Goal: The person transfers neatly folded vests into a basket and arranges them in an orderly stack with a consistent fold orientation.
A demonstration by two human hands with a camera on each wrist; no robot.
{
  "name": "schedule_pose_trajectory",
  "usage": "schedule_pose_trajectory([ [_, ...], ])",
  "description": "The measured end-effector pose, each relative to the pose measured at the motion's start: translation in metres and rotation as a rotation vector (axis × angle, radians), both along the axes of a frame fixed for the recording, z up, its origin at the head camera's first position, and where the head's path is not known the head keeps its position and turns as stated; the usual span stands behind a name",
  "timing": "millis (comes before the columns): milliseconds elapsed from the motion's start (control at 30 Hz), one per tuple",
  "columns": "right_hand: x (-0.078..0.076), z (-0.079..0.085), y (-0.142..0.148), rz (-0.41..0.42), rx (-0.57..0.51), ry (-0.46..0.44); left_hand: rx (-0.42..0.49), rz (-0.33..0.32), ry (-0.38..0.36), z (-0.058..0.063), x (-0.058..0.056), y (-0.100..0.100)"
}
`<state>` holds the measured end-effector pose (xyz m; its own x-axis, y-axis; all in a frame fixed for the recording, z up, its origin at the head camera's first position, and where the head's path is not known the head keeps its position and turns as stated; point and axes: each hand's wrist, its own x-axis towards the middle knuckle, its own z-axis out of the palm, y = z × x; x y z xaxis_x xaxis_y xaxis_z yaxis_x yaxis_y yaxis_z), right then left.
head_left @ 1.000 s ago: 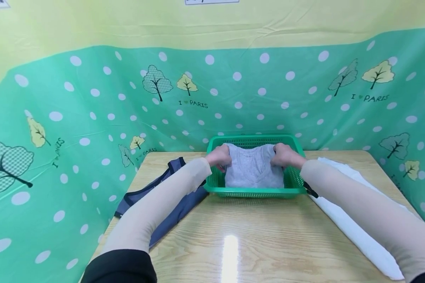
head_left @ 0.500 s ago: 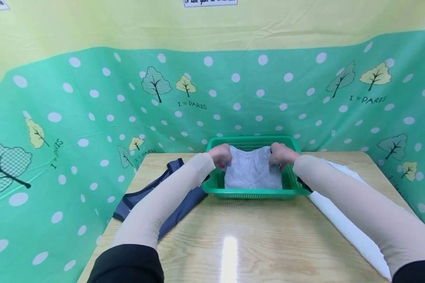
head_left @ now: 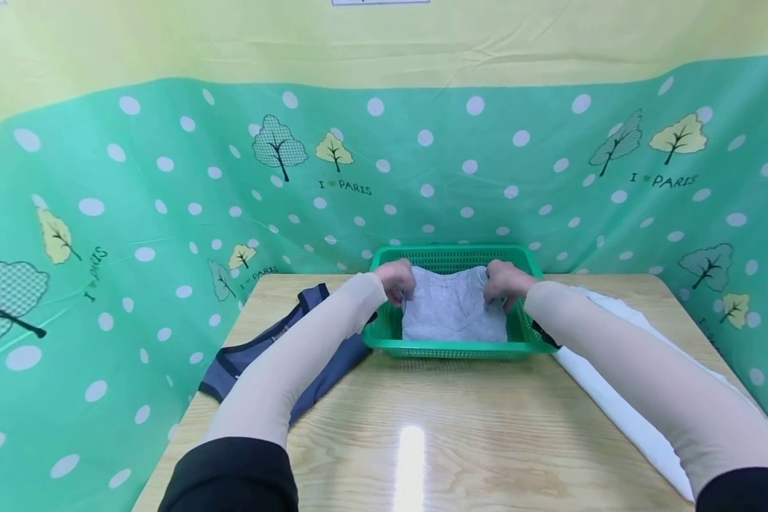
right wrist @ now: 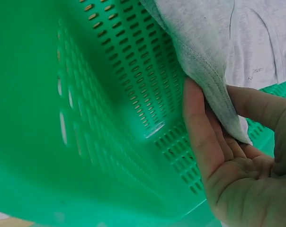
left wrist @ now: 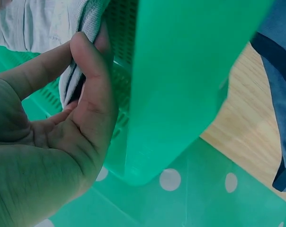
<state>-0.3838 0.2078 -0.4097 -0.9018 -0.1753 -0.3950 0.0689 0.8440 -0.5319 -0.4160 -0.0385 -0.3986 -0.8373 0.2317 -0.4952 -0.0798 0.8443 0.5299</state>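
A folded light grey shirt (head_left: 454, 309) lies in a green plastic basket (head_left: 454, 348), its neckline toward the back. My left hand (head_left: 395, 279) pinches the shirt's left upper corner. In the left wrist view, the thumb and fingers (left wrist: 93, 80) close on the layered edge of the cloth. At the opposite upper corner, my right hand (head_left: 505, 281) grips the fabric. The right wrist view shows that edge of the shirt (right wrist: 204, 52) between thumb and fingers, beside the perforated basket wall. The fingertips behind the cloth are partly hidden.
A dark blue garment with darker trim (head_left: 333, 363) lies left of the basket, partly under the left forearm. White cloth (head_left: 621, 412) stretches along the right, partly behind the right forearm. A green dotted curtain (head_left: 422, 163) hangs behind the wooden table (head_left: 473, 441).
Both hands keep their hold on the grey shirt's upper corners. The right hand has moved very slightly inward toward the left. The head view has shifted a little.
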Motion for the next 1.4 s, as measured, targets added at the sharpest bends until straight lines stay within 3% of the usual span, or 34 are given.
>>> schedule_pose_trajectory([
  [400,-0.006,-0.006,0.000,-0.030,0.021,-0.037,0.008,0.001,-0.065,-0.002,-0.004,0.006],
  [767,-0.012,-0.009,0.000,-0.069,0.057,-0.076,-0.045,0.022,-0.073,-0.004,-0.010,0.009],
  [1033,-0.016,-0.013,-0.002,-0.070,0.089,-0.084,-0.055,-0.006,-0.070,-0.008,-0.013,0.010],
  [1400,-0.018,-0.017,-0.004,-0.071,0.120,-0.095,-0.082,-0.061,-0.195,-0.001,-0.020,0.011],
])
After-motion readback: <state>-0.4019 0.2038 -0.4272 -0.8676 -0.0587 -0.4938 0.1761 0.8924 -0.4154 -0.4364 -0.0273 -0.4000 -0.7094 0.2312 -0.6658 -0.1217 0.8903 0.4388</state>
